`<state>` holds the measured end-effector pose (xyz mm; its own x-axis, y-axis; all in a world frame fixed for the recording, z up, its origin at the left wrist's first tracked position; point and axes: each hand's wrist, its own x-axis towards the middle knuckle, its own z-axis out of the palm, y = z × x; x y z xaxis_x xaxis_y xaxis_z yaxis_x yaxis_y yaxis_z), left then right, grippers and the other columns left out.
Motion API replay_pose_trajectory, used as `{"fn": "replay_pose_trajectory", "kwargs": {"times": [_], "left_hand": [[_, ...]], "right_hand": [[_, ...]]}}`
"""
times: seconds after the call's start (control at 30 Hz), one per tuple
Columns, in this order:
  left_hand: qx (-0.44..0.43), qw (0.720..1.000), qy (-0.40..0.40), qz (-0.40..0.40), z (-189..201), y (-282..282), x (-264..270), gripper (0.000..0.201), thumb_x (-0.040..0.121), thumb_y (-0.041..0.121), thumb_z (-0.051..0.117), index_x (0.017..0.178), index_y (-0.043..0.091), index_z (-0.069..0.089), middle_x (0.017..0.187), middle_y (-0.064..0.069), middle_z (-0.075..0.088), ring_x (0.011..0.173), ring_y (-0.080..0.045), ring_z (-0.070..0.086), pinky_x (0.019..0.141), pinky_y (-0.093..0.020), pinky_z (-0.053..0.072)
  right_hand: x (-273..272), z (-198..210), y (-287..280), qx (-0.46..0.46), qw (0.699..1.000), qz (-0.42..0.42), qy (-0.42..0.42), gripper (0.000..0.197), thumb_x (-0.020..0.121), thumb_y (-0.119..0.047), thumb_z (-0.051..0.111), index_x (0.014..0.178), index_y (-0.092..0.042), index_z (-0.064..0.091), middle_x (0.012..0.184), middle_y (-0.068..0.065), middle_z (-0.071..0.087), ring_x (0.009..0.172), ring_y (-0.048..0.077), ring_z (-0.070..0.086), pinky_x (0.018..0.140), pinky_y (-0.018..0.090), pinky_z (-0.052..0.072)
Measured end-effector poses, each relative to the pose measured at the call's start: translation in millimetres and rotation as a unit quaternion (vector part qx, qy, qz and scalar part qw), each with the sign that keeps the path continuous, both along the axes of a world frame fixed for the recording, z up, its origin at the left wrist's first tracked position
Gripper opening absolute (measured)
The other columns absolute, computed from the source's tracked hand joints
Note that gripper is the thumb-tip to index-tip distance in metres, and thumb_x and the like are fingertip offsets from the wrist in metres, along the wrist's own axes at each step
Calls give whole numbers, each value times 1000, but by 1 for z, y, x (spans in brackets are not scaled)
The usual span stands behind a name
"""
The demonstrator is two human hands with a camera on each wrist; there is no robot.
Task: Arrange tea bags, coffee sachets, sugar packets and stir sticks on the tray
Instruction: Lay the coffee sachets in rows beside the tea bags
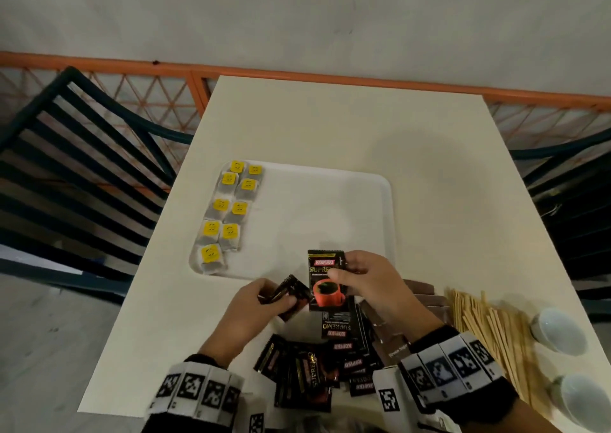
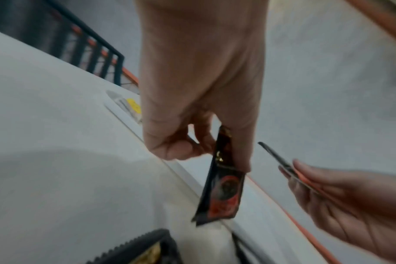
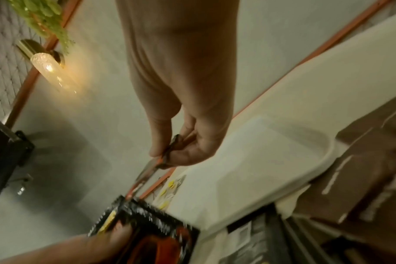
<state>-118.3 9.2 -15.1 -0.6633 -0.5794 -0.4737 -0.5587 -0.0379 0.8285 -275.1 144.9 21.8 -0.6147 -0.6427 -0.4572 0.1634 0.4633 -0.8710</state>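
A white tray (image 1: 380, 201) lies mid-table with several yellow-tagged tea bags (image 1: 228, 207) in two columns along its left side. My right hand (image 1: 367, 283) pinches a black coffee sachet (image 1: 325, 280) with a red cup print, upright over the tray's near edge. My left hand (image 1: 264, 303) grips another black sachet (image 1: 292, 292) just left of it. In the left wrist view that sachet (image 2: 224, 189) hangs from my fingers. In the right wrist view the held sachet (image 3: 163, 160) shows edge-on.
A heap of black coffee sachets (image 1: 317, 363) lies near the table's front edge. Brown sugar packets (image 1: 426, 297) and a pile of wooden stir sticks (image 1: 489, 330) lie to the right, beside two white cups (image 1: 558, 330). Dark slatted chairs (image 1: 72, 168) flank the table.
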Motion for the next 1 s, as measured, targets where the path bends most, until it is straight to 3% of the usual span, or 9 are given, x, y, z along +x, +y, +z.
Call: {"fn": "replay_pose_trajectory", "kwargs": {"times": [0.1,0.17,0.27,0.37,0.57,0.7,0.83,0.9,1.0], "left_hand": [[190,968,155,55,18,-4,9,54,68,31,80,107,-1,61,103,-13,70,95,-21,66,80,-22,49],[259,939,218,68,30,-5,10,68,62,36,81,115,1,58,113,-16,67,102,-23,64,80,-28,53],[246,943,214,70,40,1,4,55,75,31,71,121,2,56,115,-17,66,108,-26,62,91,-33,52],[236,949,182,107,41,8,2,45,80,19,67,117,-2,57,111,-19,67,105,-29,63,90,-34,52],[200,960,127,149,35,3,22,22,92,16,50,100,10,69,99,-8,72,90,-21,67,80,-32,52],[222,934,153,232,31,-7,39,23,95,14,42,105,5,60,96,-15,72,81,-26,67,87,-46,49],[258,908,188,272,33,-8,46,15,94,9,39,98,8,54,70,-13,67,76,-29,64,83,-47,48],[277,896,206,280,34,-6,46,14,93,6,39,95,8,53,63,-10,60,70,-27,63,79,-42,47],[273,898,207,277,33,-5,47,14,93,6,39,95,7,53,62,-8,53,64,-25,61,73,-36,47]], "right_hand": [[12,7,-9,-47,997,50,-38,19,81,-9,67,99,-18,65,94,7,70,86,18,69,72,27,58],[19,8,-17,-62,994,88,-27,17,82,-11,66,95,-23,65,92,3,71,85,15,70,72,25,57],[31,11,-26,-56,990,125,31,10,80,-22,69,86,-15,65,86,5,69,75,15,67,66,22,55],[40,10,-30,-30,970,183,158,28,77,-32,71,85,-7,64,85,12,66,78,25,61,71,35,50],[46,0,-20,48,926,321,195,39,88,-46,54,117,-20,57,107,-1,54,95,9,50,86,23,42],[53,-19,-5,90,789,531,296,84,71,-51,70,140,-24,30,136,2,38,127,19,31,109,38,25],[72,-33,-5,55,649,638,411,103,63,-36,80,144,-30,15,146,14,27,133,33,24,103,50,28],[80,-37,-7,63,623,651,430,97,69,-24,77,144,-30,15,146,17,24,133,37,23,99,52,33],[83,-38,-13,91,633,642,422,90,70,-20,76,141,-19,22,137,19,29,126,37,28,94,53,41]]}}
